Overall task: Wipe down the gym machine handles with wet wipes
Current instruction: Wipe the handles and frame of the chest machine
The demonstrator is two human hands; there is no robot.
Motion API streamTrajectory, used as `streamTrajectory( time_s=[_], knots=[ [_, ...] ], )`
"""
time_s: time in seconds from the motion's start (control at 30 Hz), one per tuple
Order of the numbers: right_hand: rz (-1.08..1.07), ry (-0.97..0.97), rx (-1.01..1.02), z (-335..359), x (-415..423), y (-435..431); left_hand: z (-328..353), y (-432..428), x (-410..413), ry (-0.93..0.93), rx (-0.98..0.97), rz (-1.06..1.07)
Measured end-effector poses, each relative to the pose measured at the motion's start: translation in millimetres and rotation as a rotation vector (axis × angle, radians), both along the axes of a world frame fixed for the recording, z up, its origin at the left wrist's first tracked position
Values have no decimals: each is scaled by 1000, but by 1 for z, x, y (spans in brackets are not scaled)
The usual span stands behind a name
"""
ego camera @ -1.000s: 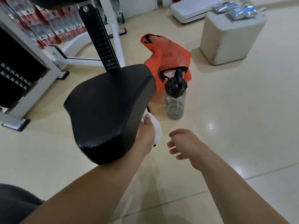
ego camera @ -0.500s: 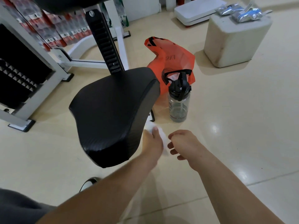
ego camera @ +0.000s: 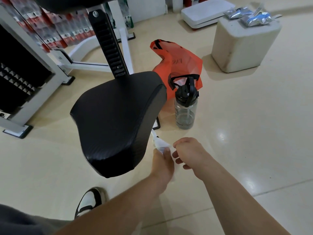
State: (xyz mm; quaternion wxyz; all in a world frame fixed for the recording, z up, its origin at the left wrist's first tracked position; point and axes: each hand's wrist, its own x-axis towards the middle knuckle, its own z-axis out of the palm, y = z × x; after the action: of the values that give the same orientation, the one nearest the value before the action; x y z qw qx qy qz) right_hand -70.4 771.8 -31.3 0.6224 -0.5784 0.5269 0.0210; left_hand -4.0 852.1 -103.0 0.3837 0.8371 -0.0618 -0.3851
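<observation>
A crumpled white wet wipe (ego camera: 160, 145) is held in my left hand (ego camera: 162, 164), just to the right of the black padded seat (ego camera: 116, 119) of the gym machine. My right hand (ego camera: 188, 152) is beside it with curled fingers, its fingertips at the wipe's right edge. Both hands are low over the floor, in front of the seat's right corner. No machine handle shows in this view. The seat's ribbed black post (ego camera: 108, 43) rises behind it.
A clear water bottle with a black lid (ego camera: 185, 107) stands right of the seat, an orange plastic bag (ego camera: 176, 63) behind it. A white block (ego camera: 242, 44) carrying silver wipe packets (ego camera: 250, 16) is at the back right. White machine frame (ego camera: 15, 109) on the left. My shoe (ego camera: 89, 200) below the seat.
My hands came together: the left drew the wipe out from the seat's side toward the right hand, which now touches it. The view shifted so my shoe appears.
</observation>
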Motion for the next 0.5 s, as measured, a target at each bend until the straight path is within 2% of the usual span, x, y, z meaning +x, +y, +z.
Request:
streamTrajectory(
  time_s=[0.1, 0.2, 0.33, 0.43, 0.5],
  knots=[
    [-10, 4, -16, -3, 1, 2, 29, -17, 24, -29, -2, 17],
    [-14, 4, -8, -5, 1, 4, 50, -32, 44, 25, -53, 55],
    [-6, 0, -33, -5, 2, 1, 23, -12, 28, 24, -76, 4],
    [7, 11, -47, -6, 4, 0, -23, 4, 13, 167, -78, -27],
    [0, 13, -48, -9, 5, -2, -20, 2, 12, 158, -42, -36]
  ],
)
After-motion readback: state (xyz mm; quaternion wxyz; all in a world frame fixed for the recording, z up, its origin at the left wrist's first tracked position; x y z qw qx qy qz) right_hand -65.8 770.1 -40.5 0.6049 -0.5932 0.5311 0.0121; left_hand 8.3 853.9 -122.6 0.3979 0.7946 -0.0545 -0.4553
